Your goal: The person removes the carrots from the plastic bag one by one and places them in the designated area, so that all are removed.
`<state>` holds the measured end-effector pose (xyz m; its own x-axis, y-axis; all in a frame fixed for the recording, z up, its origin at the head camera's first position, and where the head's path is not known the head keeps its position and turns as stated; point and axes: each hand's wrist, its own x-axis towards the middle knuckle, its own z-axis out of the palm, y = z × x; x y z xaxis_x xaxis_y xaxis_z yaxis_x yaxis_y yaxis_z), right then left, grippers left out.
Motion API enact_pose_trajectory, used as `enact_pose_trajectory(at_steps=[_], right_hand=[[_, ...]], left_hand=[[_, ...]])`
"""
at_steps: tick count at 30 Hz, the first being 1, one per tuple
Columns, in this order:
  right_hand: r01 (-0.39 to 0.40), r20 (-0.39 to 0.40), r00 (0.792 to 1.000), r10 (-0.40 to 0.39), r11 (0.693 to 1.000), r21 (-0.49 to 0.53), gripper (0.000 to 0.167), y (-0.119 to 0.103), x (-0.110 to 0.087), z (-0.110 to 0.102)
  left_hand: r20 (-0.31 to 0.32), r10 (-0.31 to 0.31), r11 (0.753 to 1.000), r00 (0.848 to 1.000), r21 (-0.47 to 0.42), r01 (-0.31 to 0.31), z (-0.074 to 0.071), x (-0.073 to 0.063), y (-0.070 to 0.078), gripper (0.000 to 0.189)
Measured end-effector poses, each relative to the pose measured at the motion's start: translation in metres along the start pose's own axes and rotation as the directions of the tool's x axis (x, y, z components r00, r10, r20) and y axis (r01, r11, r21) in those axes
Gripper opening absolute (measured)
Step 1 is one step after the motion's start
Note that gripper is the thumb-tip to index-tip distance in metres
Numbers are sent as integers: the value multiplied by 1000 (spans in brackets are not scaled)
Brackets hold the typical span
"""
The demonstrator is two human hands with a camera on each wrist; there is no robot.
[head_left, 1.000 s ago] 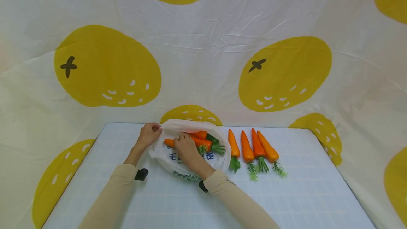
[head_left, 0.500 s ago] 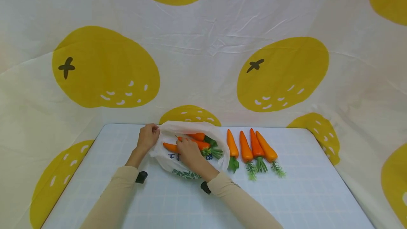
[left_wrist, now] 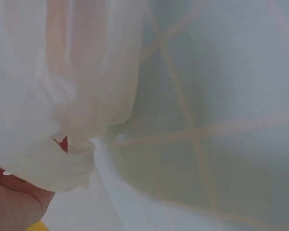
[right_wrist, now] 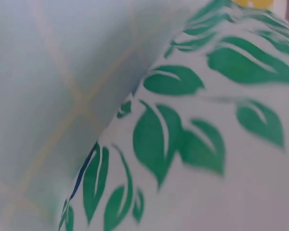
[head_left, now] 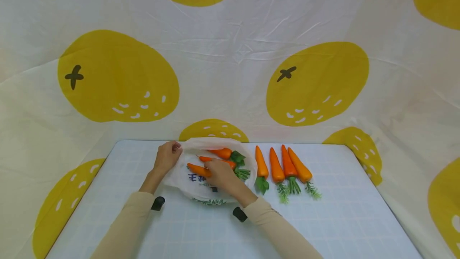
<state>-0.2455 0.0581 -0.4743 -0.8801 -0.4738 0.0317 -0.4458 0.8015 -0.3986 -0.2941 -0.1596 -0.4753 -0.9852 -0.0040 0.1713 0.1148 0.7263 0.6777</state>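
Note:
A white plastic bag with blue lettering and green leaf print lies on the table with its mouth spread. My left hand pinches its rim at the far left; in the left wrist view, folds of the bag partly cover the fingers. Inside the bag, my right hand grips a carrot near its leafy end, which the hand hides. Beyond it are another carrot, partly behind the fingers, and a carrot with dark green leaves. Printed leaves on the bag fill much of the right wrist view.
Several carrots lie side by side right of the bag, tips pointing away; the nearest carrot is close to its edge. They rest on a pale blue checked table. A white curtain with yellow fruit prints rises behind the table's back edge.
My right hand has shifted right and toward me, from over the middle carrots to the nearest one, which has slid slightly right. My left hand stays at the bag's rim.

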Motion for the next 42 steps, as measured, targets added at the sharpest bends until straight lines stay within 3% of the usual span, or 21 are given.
enact_pose_trajectory(at_steps=[5,8,11,15,21,28,35,42], right_hand=[[-11,30,1000,7,992,126,32,7,-6,-7],[2,18,1000,-5,981,193,32,13,-10,-8],[29,-8,1000,-28,968,247,30,18,-11,-9],[58,-35,998,-50,957,284,27,23,-14,-10],[26,-40,999,-12,928,371,38,29,-21,-13],[89,-96,994,-52,900,427,38,34,-26,-15],[130,-201,979,-28,846,517,39,43,-31,-18],[136,-283,958,41,807,575,42,48,-36,-23]], left_hand=[[5,62,998,998,-4,-62,-3,-7,2,18],[-9,113,993,994,17,-113,-6,-17,6,20],[-18,123,992,992,42,-123,-9,-27,11,23],[-8,77,995,997,58,-76,-12,-40,18,25],[12,1,998,1000,69,-2,-13,-58,26,29],[-26,-33,994,999,100,35,-12,-74,28,32],[-30,-162,981,986,99,164,-6,-84,25,32],[-38,-203,977,978,51,205,1,-86,23,36]])
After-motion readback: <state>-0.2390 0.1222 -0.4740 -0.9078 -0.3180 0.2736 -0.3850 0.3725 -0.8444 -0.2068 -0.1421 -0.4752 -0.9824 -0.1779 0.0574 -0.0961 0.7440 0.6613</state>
